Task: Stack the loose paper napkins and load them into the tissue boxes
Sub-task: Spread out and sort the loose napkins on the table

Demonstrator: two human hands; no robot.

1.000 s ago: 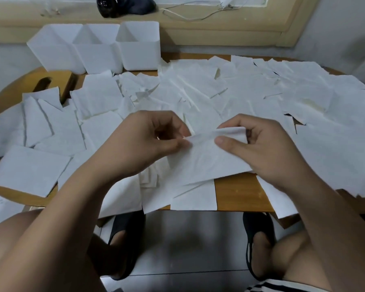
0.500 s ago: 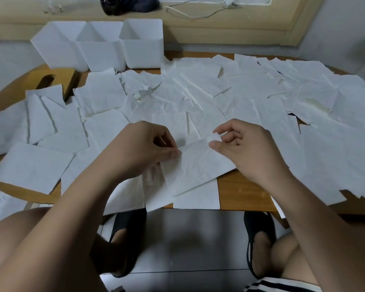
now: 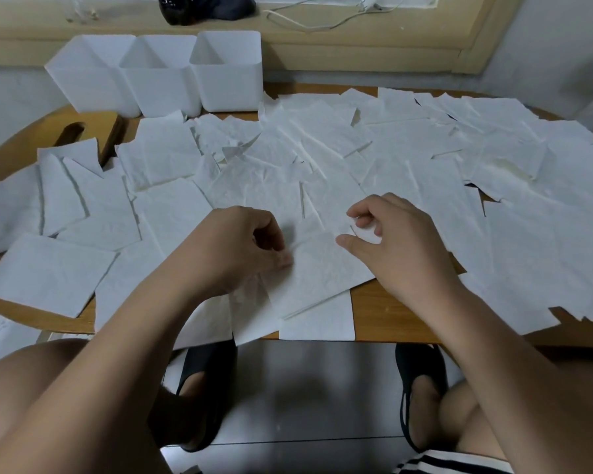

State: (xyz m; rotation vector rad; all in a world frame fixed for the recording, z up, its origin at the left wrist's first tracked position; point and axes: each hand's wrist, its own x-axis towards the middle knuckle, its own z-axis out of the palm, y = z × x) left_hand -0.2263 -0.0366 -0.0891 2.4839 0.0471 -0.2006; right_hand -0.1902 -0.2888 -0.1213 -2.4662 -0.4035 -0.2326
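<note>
Boxes as ref point: three white tissue boxes (image 3: 158,77) sit in a row at the far-left edge of the table (image 3: 384,316), all open-topped, and nothing shows in them from here. Every napkin is still outside, so the job's barely started imo.

The napkin (image 3: 322,271) being worked is right across the table from the boxes, at the edge farthest from them, on top of other loose sheets (image 3: 322,148). Left hand (image 3: 240,248) has its fingers curled w/ thumb + fingertip pinching the napkin's left corner. Right hand (image 3: 391,241) is the same deal on the far-right corner, a bit of white poking out between thumb and curled finger. Neither has anything else in it.

Why both corners? Prob to pull the sheet taut and flat so it can start a neat pile. Thin paper crumples if you grab it one-handed.

Its long side looks to run hand to hand, skewed so the right end sits nearer the boxes' side of the table. It's close to square tho, so not 100% sure. Can't tell if it's fully flat or slightly lifted.
</note>
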